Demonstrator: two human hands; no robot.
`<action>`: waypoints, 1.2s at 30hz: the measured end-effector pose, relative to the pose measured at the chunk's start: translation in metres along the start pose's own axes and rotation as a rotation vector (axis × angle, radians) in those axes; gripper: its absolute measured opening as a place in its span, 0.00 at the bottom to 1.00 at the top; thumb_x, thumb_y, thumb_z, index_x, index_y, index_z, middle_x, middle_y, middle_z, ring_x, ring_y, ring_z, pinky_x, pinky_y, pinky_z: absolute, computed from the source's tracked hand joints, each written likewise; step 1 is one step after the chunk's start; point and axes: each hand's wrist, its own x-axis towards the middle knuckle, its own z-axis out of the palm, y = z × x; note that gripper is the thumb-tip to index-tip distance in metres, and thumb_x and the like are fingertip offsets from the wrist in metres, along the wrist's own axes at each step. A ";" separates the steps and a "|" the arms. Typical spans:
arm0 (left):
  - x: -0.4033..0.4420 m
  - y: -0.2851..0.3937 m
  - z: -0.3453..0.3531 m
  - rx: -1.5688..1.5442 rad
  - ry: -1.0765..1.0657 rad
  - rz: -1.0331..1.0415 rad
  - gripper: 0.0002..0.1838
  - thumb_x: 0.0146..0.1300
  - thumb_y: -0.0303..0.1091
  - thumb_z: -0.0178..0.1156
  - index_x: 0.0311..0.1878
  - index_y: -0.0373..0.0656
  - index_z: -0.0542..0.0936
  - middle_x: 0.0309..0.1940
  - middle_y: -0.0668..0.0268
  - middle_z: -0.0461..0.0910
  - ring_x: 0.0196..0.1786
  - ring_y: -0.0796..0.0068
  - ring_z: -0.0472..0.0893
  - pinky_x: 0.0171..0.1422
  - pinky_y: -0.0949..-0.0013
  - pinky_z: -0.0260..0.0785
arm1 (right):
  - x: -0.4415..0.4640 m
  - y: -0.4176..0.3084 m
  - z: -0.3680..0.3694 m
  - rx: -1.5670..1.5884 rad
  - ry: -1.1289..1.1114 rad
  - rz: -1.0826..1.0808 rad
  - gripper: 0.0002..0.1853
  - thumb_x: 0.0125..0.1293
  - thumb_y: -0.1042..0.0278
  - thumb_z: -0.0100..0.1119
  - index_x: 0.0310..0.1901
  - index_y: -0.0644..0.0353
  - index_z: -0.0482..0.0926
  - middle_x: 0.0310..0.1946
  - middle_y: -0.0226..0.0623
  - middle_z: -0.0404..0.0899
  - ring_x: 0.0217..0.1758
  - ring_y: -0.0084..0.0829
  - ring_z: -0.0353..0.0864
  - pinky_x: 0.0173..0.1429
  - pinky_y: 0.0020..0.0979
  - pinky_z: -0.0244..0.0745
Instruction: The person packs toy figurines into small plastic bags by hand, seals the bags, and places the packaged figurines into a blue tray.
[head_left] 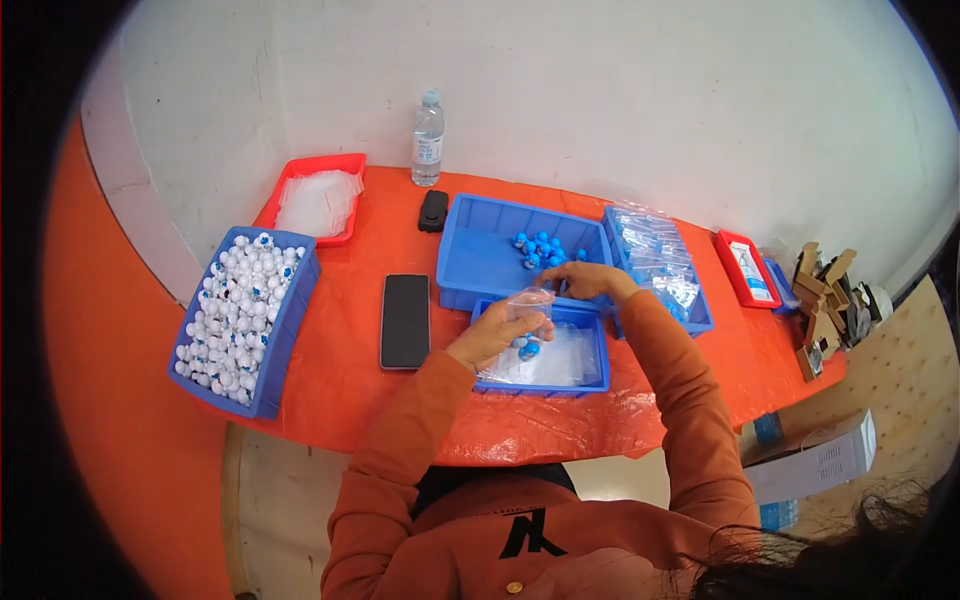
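Observation:
My left hand (503, 332) is closed on a clear zip bag (530, 305), with a few blue and white balls (529, 350) showing at its lower part. Beneath it, a small blue tray (603, 372) holds flat clear bags (563, 362). My right hand (583, 281) reaches over the near wall of a larger blue bin (480, 265), its fingers curled downward. Whatever those fingers hold is hidden. Just beyond them, several loose blue balls (540, 246) lie in the right part of the bin.
On the left stands a blue bin (290, 325) heaped with white balls (240, 310). A black phone (405, 322), black device (433, 211), water bottle (428, 140) and red tray (345, 235) sit nearby. At right are filled bags (655, 250), another red tray (748, 270) and cardboard pieces (822, 300).

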 end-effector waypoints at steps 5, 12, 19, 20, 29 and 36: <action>0.001 -0.002 0.000 0.008 0.003 0.009 0.20 0.65 0.30 0.58 0.59 0.38 0.70 0.47 0.58 0.76 0.44 0.69 0.80 0.54 0.70 0.72 | 0.014 0.010 0.012 0.076 0.029 -0.215 0.20 0.56 0.79 0.59 0.52 0.53 0.78 0.42 0.34 0.81 0.41 0.35 0.78 0.48 0.31 0.73; 0.000 -0.002 -0.001 0.016 0.009 -0.001 0.21 0.65 0.30 0.58 0.60 0.37 0.69 0.47 0.58 0.76 0.44 0.69 0.80 0.54 0.69 0.72 | 0.016 0.014 0.016 0.256 0.198 -0.287 0.16 0.57 0.73 0.64 0.49 0.54 0.80 0.35 0.32 0.80 0.35 0.26 0.74 0.42 0.25 0.70; -0.001 -0.006 -0.004 0.008 -0.009 0.017 0.24 0.64 0.31 0.59 0.62 0.36 0.68 0.46 0.58 0.76 0.45 0.70 0.79 0.55 0.70 0.70 | -0.029 -0.013 0.007 0.847 0.403 -0.503 0.12 0.60 0.75 0.63 0.46 0.59 0.80 0.34 0.32 0.80 0.35 0.18 0.74 0.40 0.19 0.70; 0.000 -0.006 -0.004 0.012 -0.002 0.015 0.24 0.64 0.31 0.59 0.62 0.36 0.68 0.46 0.58 0.76 0.45 0.70 0.79 0.55 0.70 0.70 | -0.031 -0.016 0.006 0.852 0.399 -0.509 0.12 0.60 0.75 0.63 0.46 0.59 0.80 0.34 0.32 0.80 0.35 0.18 0.74 0.40 0.19 0.70; -0.007 0.000 -0.003 0.083 0.009 0.003 0.25 0.63 0.31 0.61 0.62 0.36 0.67 0.41 0.59 0.78 0.45 0.70 0.78 0.54 0.71 0.68 | -0.047 -0.054 0.007 1.010 0.263 -0.551 0.13 0.59 0.77 0.62 0.46 0.63 0.79 0.34 0.33 0.80 0.33 0.17 0.74 0.40 0.18 0.71; -0.006 -0.004 -0.007 0.080 0.030 0.007 0.22 0.64 0.30 0.60 0.60 0.37 0.68 0.40 0.59 0.78 0.45 0.70 0.78 0.53 0.71 0.68 | -0.035 -0.046 0.015 0.989 0.338 -0.633 0.13 0.58 0.78 0.62 0.46 0.61 0.79 0.34 0.33 0.80 0.32 0.20 0.74 0.39 0.19 0.70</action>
